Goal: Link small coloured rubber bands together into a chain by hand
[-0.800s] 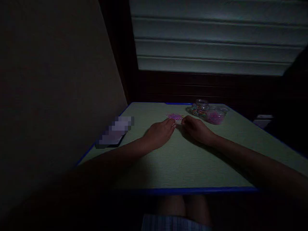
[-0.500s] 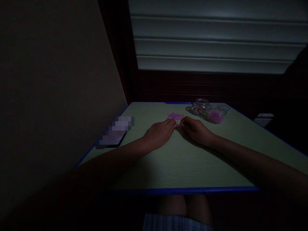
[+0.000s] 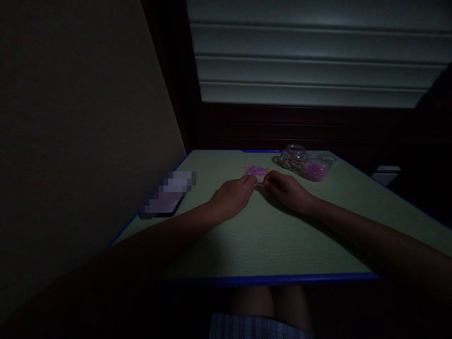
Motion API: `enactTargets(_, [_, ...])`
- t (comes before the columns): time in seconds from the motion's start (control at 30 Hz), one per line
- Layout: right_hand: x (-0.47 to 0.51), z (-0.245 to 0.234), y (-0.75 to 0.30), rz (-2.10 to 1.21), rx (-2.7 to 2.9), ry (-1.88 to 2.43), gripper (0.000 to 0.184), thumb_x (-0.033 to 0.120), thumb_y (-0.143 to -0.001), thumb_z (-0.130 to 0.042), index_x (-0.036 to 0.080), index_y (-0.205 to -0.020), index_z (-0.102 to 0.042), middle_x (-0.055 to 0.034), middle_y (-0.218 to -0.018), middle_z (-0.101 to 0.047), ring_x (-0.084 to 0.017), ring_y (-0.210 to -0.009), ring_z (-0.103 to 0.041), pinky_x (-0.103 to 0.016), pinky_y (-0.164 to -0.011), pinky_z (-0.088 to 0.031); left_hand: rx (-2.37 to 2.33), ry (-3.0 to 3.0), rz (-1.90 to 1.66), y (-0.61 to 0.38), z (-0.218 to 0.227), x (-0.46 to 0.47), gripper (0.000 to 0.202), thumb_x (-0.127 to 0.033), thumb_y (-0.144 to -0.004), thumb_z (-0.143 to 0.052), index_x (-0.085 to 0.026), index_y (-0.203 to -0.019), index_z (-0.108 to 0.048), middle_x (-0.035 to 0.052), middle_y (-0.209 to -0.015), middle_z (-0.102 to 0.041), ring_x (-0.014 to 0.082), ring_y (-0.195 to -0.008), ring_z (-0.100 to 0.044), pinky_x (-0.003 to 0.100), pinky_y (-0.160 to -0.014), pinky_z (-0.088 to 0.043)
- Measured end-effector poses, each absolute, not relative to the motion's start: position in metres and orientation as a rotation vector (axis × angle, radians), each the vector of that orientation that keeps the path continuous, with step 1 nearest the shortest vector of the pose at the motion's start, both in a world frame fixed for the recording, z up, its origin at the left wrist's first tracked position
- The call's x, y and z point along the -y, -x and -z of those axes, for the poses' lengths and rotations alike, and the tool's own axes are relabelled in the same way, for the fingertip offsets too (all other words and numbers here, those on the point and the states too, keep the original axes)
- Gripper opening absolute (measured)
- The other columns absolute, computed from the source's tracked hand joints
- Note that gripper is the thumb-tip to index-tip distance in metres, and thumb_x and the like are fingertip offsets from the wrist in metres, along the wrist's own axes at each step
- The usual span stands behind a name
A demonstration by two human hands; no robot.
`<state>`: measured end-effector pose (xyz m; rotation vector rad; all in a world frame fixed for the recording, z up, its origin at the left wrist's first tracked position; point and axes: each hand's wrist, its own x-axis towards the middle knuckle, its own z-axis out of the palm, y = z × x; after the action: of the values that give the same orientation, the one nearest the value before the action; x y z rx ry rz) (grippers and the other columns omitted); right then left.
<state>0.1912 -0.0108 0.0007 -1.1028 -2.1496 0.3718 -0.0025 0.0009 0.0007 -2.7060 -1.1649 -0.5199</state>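
Over the middle of the table my left hand (image 3: pixel 234 197) is closed, its thumb and fingers pinched together. Facing it from the right, my right hand (image 3: pixel 288 192) is closed in a pinch too, fingertips a small gap away. A small pale sliver (image 3: pixel 260 180) shows in that gap, seemingly between both sets of fingertips; it is too dark and small to name. Just beyond the fingers lies a loose heap of tiny pink and purple pieces (image 3: pixel 255 170), with a little yellow at its right side.
Behind my right hand stands a clear jar of multicoloured small rings (image 3: pixel 291 160), beside a clear container of pink pieces (image 3: pixel 315 170). A blurred-out flat device (image 3: pixel 168 195) lies at the left edge of the pale green, blue-edged table (image 3: pixel 275 245). A wall (image 3: pixel 88 117) borders the left.
Both hands hold nearly the same place and pinch. The gap between the fingertips looks almost unchanged, and the view has shifted very slightly.
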Motion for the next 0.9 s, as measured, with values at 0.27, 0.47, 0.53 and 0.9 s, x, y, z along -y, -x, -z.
enactTargets(0.27, [0.0106, -0.0025, -0.1912, -0.396, 2.127, 1.11, 0.012, 0.026, -0.087, -0.04, 0.018, -0.085, -0.049, 0.0001, -0.072, -0.052, -0.012, -0.064, -0.047, -0.024, -0.061, -0.035, 1.174, 2.674, 0.53, 0.0021, -0.0005, -0.0001, 0.026, -0.027, -0.095, -0.027, -0.017, -0.105, -0.048, 0.0057, -0.101, -0.061, 0.0169, -0.084, -0.061, 0.029, -0.072, -0.046])
enactTargets(0.47, [0.0103, -0.0028, -0.1913, -0.432, 2.121, 1.122, 0.012, 0.027, -0.087, -0.041, 0.018, -0.084, -0.049, 0.0003, -0.071, -0.052, -0.012, -0.063, -0.047, -0.024, -0.061, -0.036, 1.156, 2.671, 0.54, 0.0023, 0.0002, -0.0004, 0.025, -0.027, -0.095, -0.027, -0.018, -0.104, -0.048, 0.0053, -0.098, -0.061, 0.017, -0.083, -0.061, 0.029, -0.072, -0.046])
enactTargets(0.53, [0.0102, -0.0028, -0.1916, -0.438, 2.124, 1.119, 0.013, 0.028, -0.087, -0.041, 0.018, -0.085, -0.05, 0.0002, -0.071, -0.053, -0.012, -0.063, -0.047, -0.024, -0.061, -0.036, 1.159, 2.664, 0.544, 0.0022, 0.0002, -0.0004, 0.025, -0.026, -0.095, -0.027, -0.017, -0.104, -0.048, 0.0054, -0.098, -0.061, 0.0167, -0.082, -0.061, 0.028, -0.071, -0.046])
enactTargets(0.9, [0.0084, 0.0003, -0.1928, -0.489, 2.124, 1.076, 0.026, 0.033, -0.083, -0.05, 0.017, -0.103, -0.054, -0.0036, -0.081, -0.063, -0.013, -0.068, -0.055, -0.025, -0.062, -0.042, 1.183, 2.679, 0.536, 0.0028, -0.0014, 0.0005, 0.025, -0.025, -0.094, -0.026, -0.017, -0.107, -0.046, 0.0059, -0.099, -0.061, 0.0163, -0.08, -0.061, 0.029, -0.07, -0.046])
